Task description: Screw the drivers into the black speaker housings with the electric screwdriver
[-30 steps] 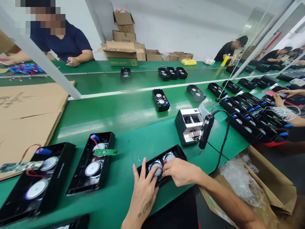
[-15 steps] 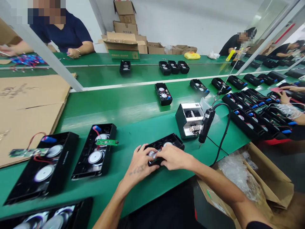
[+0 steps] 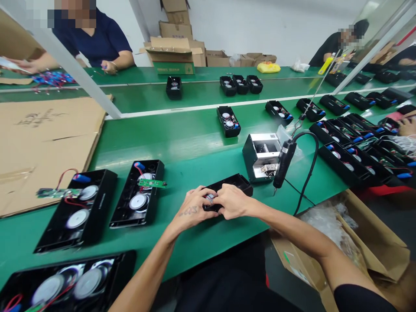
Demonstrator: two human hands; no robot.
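Observation:
A black speaker housing [image 3: 243,183] lies on the green bench in front of me, its open side up. My left hand [image 3: 193,205] is wrapped round the near-left end, thumb low against the front wall and fingers over the far edge. Bent over the same end, my right hand [image 3: 233,201] has its fingers pinched together inside the housing, close to a round speaker driver [image 3: 209,197]. Whatever those fingertips hold is covered by the hand. A screwdriver [image 3: 283,164] hangs on a cable to the right, apart from both hands.
A silver-and-black screw feeder [image 3: 262,157] stands behind the housing. Two housings with green circuit boards [image 3: 152,183] are at left, another [image 3: 68,281] at lower left. Cardboard [image 3: 48,147] covers the far left. Several housings [image 3: 349,167] crowd the right, near a co-worker's hand [image 3: 407,128].
My view has shifted a little. My right hand has turned over the housing and now covers the second driver; my left hand keeps its hold on the end.

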